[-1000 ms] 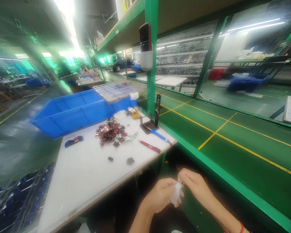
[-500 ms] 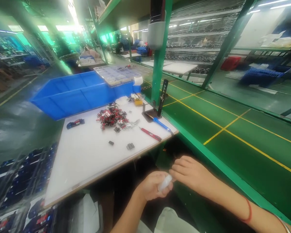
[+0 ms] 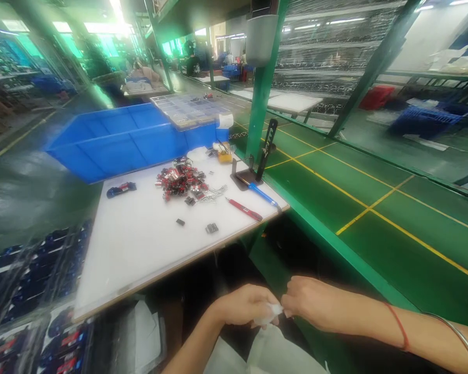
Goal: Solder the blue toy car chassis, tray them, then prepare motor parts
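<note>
Low in front of my lap, below the table's front edge, my left hand point(image 3: 247, 305) is closed around a small white object point(image 3: 273, 311). It looks soft or like a small wrapped bundle, and most of it hides behind the fingers, so its kind does not show. My right hand point(image 3: 310, 301) is closed in a pinch at the object's right end, its knuckles turned up. The fingertips of both hands almost meet there. Around the right wrist are a red string and a metal bangle.
On the white table point(image 3: 140, 244) lie a pile of small red and black parts point(image 3: 183, 179), a red pen point(image 3: 245, 209), a blue soldering iron point(image 3: 263, 195) by its stand, and a dark blue toy car point(image 3: 121, 190). A blue bin point(image 3: 128, 150) stands behind. Trays of blue pieces point(image 3: 42, 280) sit lower left.
Both hands have moved down a little towards my lap. The left hand has turned over, back upward, covering more of the white object. The view has shifted slightly.
</note>
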Demonstrator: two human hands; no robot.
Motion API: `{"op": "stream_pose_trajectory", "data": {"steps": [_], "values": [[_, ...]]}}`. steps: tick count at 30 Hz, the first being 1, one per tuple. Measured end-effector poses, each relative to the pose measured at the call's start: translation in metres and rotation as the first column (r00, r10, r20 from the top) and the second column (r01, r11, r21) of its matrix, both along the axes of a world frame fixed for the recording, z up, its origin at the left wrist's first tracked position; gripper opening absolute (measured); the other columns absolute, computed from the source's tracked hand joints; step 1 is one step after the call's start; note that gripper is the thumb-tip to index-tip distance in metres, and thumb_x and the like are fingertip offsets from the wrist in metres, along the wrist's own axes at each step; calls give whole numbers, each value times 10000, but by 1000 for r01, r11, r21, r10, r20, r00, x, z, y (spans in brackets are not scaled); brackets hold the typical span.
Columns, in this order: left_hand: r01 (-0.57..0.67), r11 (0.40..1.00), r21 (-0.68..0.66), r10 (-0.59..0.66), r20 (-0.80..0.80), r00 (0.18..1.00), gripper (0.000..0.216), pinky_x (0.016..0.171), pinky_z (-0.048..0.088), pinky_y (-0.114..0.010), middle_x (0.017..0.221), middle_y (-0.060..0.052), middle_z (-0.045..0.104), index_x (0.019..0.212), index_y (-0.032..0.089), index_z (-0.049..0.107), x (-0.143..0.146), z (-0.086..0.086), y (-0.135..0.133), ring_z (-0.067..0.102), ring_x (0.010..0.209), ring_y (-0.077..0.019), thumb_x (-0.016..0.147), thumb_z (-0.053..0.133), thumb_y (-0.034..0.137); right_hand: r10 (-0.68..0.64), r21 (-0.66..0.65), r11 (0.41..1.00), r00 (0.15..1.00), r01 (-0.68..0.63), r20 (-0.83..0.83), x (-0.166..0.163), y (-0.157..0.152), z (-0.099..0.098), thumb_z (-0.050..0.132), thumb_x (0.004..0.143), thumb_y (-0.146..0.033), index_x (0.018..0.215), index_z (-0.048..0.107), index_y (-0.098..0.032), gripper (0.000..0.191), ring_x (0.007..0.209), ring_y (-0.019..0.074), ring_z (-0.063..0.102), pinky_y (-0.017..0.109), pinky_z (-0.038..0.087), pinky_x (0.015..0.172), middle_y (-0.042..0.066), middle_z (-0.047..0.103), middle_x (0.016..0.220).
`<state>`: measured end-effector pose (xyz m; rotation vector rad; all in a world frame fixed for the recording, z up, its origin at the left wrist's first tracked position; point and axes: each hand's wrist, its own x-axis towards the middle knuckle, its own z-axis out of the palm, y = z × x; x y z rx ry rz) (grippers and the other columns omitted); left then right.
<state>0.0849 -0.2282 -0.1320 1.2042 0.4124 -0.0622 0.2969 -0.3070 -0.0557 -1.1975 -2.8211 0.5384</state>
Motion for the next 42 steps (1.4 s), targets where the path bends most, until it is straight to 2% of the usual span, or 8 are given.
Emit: {"op": "stream_pose_trajectory", "data": {"steps": [5, 11, 17, 23, 27, 31, 35, 42], "values": [[-3, 863, 505, 9, -10, 1000, 179, 707, 474, -241, 944, -25, 704, 1025, 186, 683, 3, 8, -4, 604, 790, -129, 893, 568, 229, -273, -455, 870, 954, 191, -121, 5, 5, -11, 436, 922, -106, 715, 586, -167, 264, 526, 108, 441, 238, 327, 542, -5, 542, 591], [-108, 431, 896, 7, 117, 993, 157, 796, 492, -303, 964, -63, 710, 1017, 156, 645, 12, -1, -8, 616, 856, -184, 962, 499, 179, -723, -836, 457, 674, 304, -151, 9, 4, -32, 532, 890, -367, 686, 593, -175, 287, 510, 120, 514, 250, 406, 564, -21, 557, 515], [-319, -16, 948, -24, 318, 948, 196, 727, 452, -299, 965, -49, 723, 1063, 168, 628, 23, -20, -2, 611, 832, -167, 1004, 442, 162, -966, -989, 134, 230, 67, -116, 6, -5, -46, 782, 666, -617, 674, 645, -144, 492, 476, 82, 443, 237, 326, 524, -31, 534, 482], [-443, -216, 870, -33, 447, 894, 153, 765, 445, -320, 959, -46, 732, 1066, 175, 623, 31, -25, 3, 617, 861, -173, 980, 502, 139, -995, -996, 92, 39, -4, -92, -12, -13, -53, 744, 610, -749, 703, 565, -185, 599, 465, 66, 349, 248, 315, 532, -94, 394, 466], [-486, -136, 863, 38, 495, 868, 158, 755, 459, -309, 943, -47, 729, 1059, 178, 632, 36, -31, 1, 617, 865, -172, 980, 499, 141, -991, -989, 133, 25, 62, -131, -8, -14, -53, 749, 632, -725, 714, 612, -177, 571, 487, 80, 395, 252, 315, 543, -71, 452, 474], [-435, 223, 872, 66, 432, 899, 197, 780, 488, -310, 945, -64, 713, 1038, 175, 647, 36, -26, 4, 593, 851, -170, 1006, 456, 210, -970, -961, 211, 161, 178, -183, 7, -11, -44, 737, 738, -620, 692, 664, -160, 468, 542, 108, 490, 264, 367, 588, -18, 576, 534], [-229, 575, 785, 6, 275, 961, 175, 854, 474, -328, 940, -45, 702, 997, 191, 653, 33, -8, 15, 600, 892, -172, 995, 487, 245, -820, -807, 459, 527, 372, -223, 19, -7, -32, 519, 920, -579, 755, 641, -180, 449, 550, 127, 526, 271, 398, 604, -12, 609, 571], [153, 937, 314, -190, 90, 978, 198, 720, 448, -252, 931, -22, 668, 1014, 184, 677, 27, 3, 35, 568, 776, -116, 943, 572, 335, -351, -397, 885, 909, 244, -223, 21, -5, -14, 323, 1047, -364, 673, 522, -193, 457, 560, 134, 443, 270, 360, 587, 2, 514, 585]]}}
